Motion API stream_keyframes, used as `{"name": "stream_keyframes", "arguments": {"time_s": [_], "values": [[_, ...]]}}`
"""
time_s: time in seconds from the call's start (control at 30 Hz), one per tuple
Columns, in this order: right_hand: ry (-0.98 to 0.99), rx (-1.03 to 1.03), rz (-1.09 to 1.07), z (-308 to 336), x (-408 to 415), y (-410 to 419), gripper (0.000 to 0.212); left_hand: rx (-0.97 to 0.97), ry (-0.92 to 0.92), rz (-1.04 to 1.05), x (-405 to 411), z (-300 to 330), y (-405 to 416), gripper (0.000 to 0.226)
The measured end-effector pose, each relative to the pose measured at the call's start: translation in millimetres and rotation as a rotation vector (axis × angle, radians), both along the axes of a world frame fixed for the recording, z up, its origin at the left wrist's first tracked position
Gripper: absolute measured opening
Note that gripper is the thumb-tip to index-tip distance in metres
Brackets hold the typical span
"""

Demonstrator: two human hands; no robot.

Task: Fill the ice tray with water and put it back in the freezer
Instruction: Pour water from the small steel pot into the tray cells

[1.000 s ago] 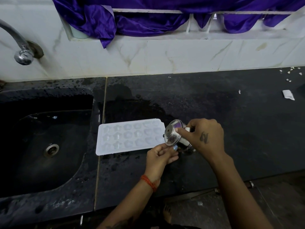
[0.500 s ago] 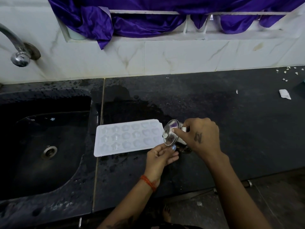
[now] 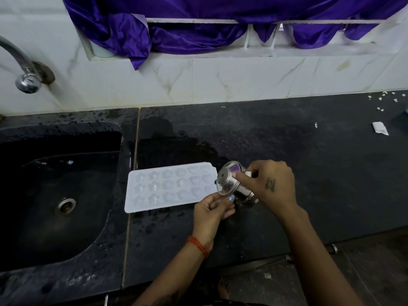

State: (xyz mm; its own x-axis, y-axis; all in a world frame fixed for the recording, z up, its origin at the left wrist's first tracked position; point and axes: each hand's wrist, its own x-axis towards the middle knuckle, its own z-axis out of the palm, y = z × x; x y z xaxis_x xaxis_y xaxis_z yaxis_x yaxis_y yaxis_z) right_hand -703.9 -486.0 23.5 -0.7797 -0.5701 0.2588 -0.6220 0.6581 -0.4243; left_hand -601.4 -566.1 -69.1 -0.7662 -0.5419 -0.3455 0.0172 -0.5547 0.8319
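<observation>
Nearest the camera, two forearms reach up from the bottom edge over the dark worktop (image 3: pixel 287 155). The left hand (image 3: pixel 210 209), an orange thread (image 3: pixel 199 246) round its wrist, sits at the near right corner of the tray (image 3: pixel 170 186); its fingers (image 3: pixel 228 198) are curled at that corner, and it looks like a pinch on the tray's edge, though the contact itself is hard to make out. Just beyond it, the right hand (image 3: pixel 268 184) grips a small steel cup (image 3: pixel 230 181), fingers wrapped round its body, forefinger laid across the rim. The cup is tipped on its side, its mouth facing left toward the tray's right end. The tray lies flat on the worktop, white, with rows of shaped pockets, long side running left to right, just right of the sink (image 3: pixel 61 195). Wet patches darken the worktop around and behind it. The sink is black, with a steel drain (image 3: pixel 65 205) in its floor. Farther back on the right, a scrap of white paper (image 3: pixel 380 128) and some small white bits (image 3: pixel 384 98) lie near the wall. At the back, a pale tiled wall (image 3: pixel 220 80), a steel tap (image 3: pixel 24 69) on the left, and purple cloth (image 3: pixel 198 23) hanging over the ledge.
</observation>
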Motion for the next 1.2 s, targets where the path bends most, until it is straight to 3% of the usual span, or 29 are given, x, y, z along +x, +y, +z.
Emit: {"name": "stream_keyframes", "arguments": {"time_s": [0.43,0.8,1.2], "values": [[-0.363,-0.318,0.002,-1.2,-19.2,-15.8,0.033,-0.325,-0.041,0.237,1.7,6.0,-16.4,0.028],[-0.621,-0.454,0.173,-14.4,-30.3,-69.2,0.026,-0.356,-0.087,0.418,7.6,15.4,-50.2,0.042],[-0.842,-0.523,0.249,-13.3,3.8,-136.3,0.027,-0.416,-0.047,0.344,52.5,32.3,-119.3,0.06]]}}
